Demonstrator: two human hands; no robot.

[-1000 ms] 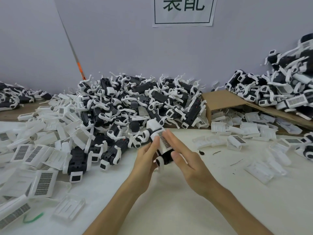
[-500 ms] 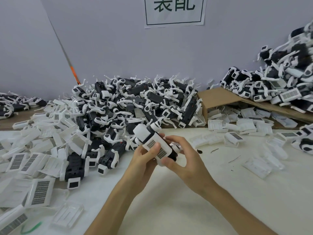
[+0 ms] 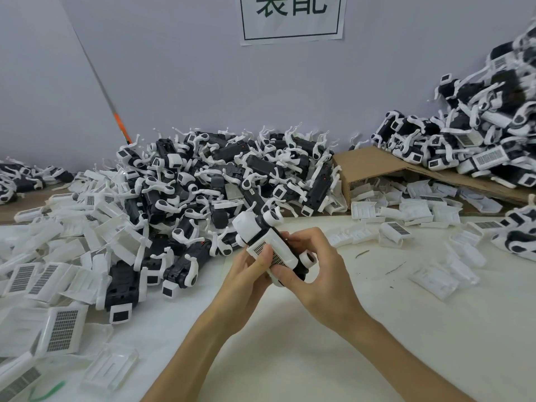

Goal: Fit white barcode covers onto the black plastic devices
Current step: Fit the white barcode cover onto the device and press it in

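Left hand (image 3: 246, 281) and right hand (image 3: 323, 275) together gripped one black device (image 3: 263, 221) above the bench (image 3: 290, 358), its head pointing to 11 o'clock. One white barcode cover (image 3: 280, 248) sat on its upper face. The left thumb pressed on the barcode with the fingers curled behind the body. The right fingers curled round the lower end, thumb against the cover's edge. One second before, the right fingers had lain straight across the cover and the device had pointed nearer 12 o'clock.

Counts: two hands, one held device, one cover on it. Devices lay in three heaps, each too many to count:
- a central heap (image 3: 232, 175) at 12 o'clock of the hands
- a right heap (image 3: 478, 140) at 2 o'clock on one cardboard sheet (image 3: 365, 163), some units showing barcodes
- a small heap (image 3: 17, 178) at 10 o'clock

Loose covers (image 3: 58, 274), uncounted, lay at 9 o'clock, and more at 2 o'clock. One paper sign (image 3: 293, 18) hung at 12 o'clock.
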